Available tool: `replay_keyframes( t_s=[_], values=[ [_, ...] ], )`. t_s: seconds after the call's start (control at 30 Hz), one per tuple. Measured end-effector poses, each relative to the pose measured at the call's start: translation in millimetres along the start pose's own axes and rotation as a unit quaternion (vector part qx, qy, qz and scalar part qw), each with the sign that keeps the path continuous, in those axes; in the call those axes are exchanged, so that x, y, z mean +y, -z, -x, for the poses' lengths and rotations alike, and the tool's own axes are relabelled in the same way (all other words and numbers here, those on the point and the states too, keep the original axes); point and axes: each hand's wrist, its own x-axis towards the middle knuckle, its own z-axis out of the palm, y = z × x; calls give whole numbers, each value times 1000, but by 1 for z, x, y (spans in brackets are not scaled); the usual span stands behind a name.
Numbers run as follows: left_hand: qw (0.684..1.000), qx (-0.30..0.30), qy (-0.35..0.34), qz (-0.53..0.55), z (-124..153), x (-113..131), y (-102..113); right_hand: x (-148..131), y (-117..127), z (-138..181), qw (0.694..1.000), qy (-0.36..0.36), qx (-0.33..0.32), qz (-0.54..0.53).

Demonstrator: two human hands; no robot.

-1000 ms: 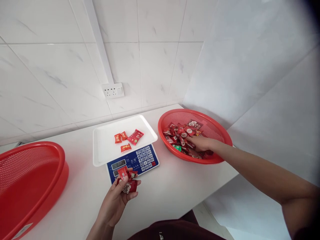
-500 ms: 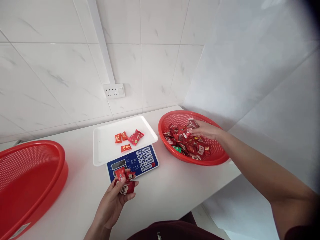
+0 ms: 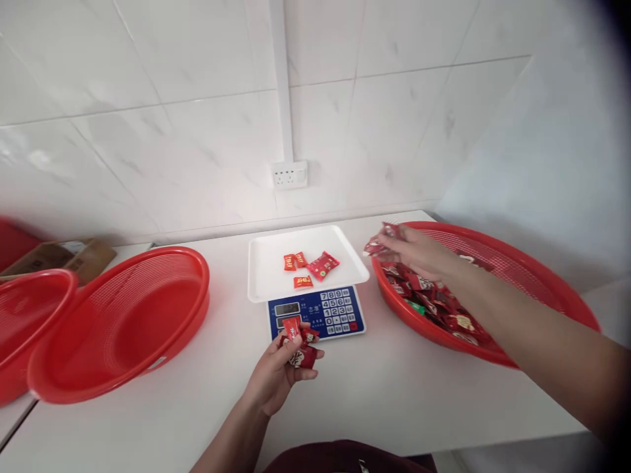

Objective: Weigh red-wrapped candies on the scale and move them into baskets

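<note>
- Grips a small bunch of red candy packets point(image 3: 298, 343) in the left hand point(image 3: 280, 381), fingers curled shut around them and thumb pressed on top.
- Holds that left hand low over the tabletop point(image 3: 394, 401), just in front of the blue keypad panel point(image 3: 325, 312) of the scale.
- Pinches a second bunch of packets point(image 3: 382, 238) in the right hand point(image 3: 419, 253), fingers closed on them, with the arm stretched in from the right edge.
- Hovers with that right hand above the left rim of the right red basket point(image 3: 517, 364), near the right corner of the white scale tray point(image 3: 276, 282) and not touching it.
- Inside the right red basket: a heap of wrapped candies point(image 3: 444, 309), mostly red, with one green wrapper point(image 3: 417, 306) among them.
- On the white scale tray: four red packets point(image 3: 303, 282) lying flat and near one another, three in a loose row toward the back and one nearer the keypad.
- On the panel beside the keys: a small display point(image 3: 287, 308), digits too small to read.
- Left of the scale and well apart from it: a second red basket point(image 3: 123, 328), overlapping a third red basket point(image 3: 29, 328) at the far left edge.
- Behind those two: a cardboard box point(image 3: 59, 256) against the tiled wall.
- On the wall above the scale: a white socket point(image 3: 289, 175).
</note>
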Motion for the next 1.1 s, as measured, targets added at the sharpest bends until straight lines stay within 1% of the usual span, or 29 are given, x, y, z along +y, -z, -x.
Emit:
replay_keyframes(
  t_s=[0.07,0.13,0.2,0.23,0.3,0.37,0.43,0.5,0.57,0.6,0.63,0.7,0.77,0.87,0.93,1.0,1.03,1.1],
  values=[
    [1000,-6,-6,2,3,1,1,-11,-38,-10,998,-2,-55,-28],
    [1000,-4,-11,3,6,2,3,-17,-69,-22,995,-1,-89,-46],
    [1000,0,-16,5,8,3,5,-18,-90,-32,994,-4,-104,-41],
    [1000,2,-18,7,9,3,7,-17,-96,-37,994,-6,-100,-30],
    [1000,4,-20,10,11,3,11,-13,-100,-41,998,-5,-69,-9],
    [1000,2,-19,12,11,3,16,-10,-95,-35,999,10,-30,-7],
    [1000,-2,-15,10,11,1,19,-7,-84,-17,1000,31,-2,-2],
    [1000,-14,-7,2,10,-3,21,-3,-71,9,999,41,18,31],
    [999,-38,7,-13,8,-8,20,6,-60,40,996,15,13,86],
    [998,-54,18,-24,7,-12,19,13,-57,55,995,5,-2,101],
    [996,-71,30,-37,6,-15,17,21,-56,70,993,-13,-35,110],
    [991,-103,57,-68,5,-24,11,43,-63,96,992,-46,-75,85],
    [981,-131,79,-116,3,-32,5,65,-79,116,990,-78,-106,40],
    [956,-159,78,-235,1,-41,-2,84,-106,133,984,-106,-143,-16],
    [935,-159,55,-311,1,-44,-5,84,-119,137,982,-114,-148,-16],
    [921,-152,28,-357,1,-45,-6,79,-124,136,982,-112,-149,1],
    [919,-152,22,-362,1,-45,-6,76,-124,134,983,-105,-150,8],
    [928,-155,28,-338,1,-43,-5,72,-123,130,985,-89,-147,6]
  ],
)
